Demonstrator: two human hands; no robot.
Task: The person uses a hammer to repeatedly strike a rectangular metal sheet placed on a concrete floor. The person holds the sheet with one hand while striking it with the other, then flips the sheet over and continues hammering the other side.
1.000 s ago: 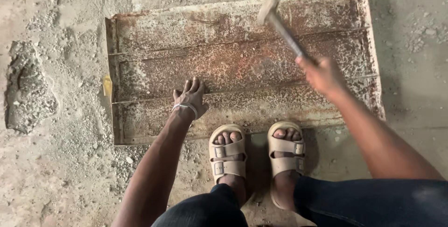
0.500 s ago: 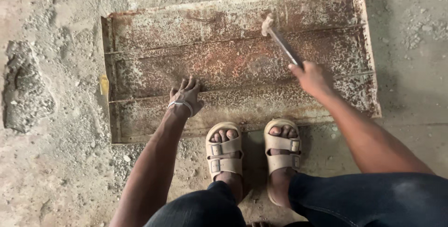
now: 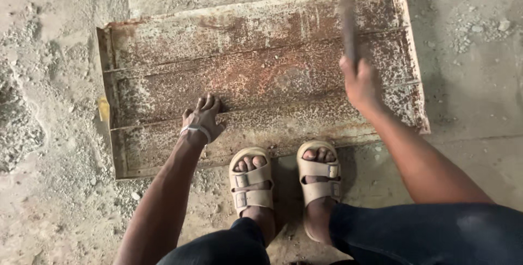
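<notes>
The right hand [image 3: 360, 84] is wrapped tight around the dark handle of a long hammer [image 3: 346, 19], whose pale head is blurred at the top edge of the view, at about one o'clock from the feet. The left hand [image 3: 202, 119] holds nothing: it lies flat, fingers together, pressed on the large rusty rectangular metal tray mould with raised ribs [image 3: 261, 74], at roughly eleven o'clock from the feet.

The mould lies face-up on the dusty grey concrete floor [image 3: 479, 112], its long side across the view, its near rim just beyond the toes of the tan strapped sandals [image 3: 284, 180]. Loose grey rubble [image 3: 22, 128] sits well apart at nine o'clock.

Judging from the raised, blurred head, this is mid-swing in hammering the crusted surface. A clean blow would call for landing the head well to the right of the bracing hand.
</notes>
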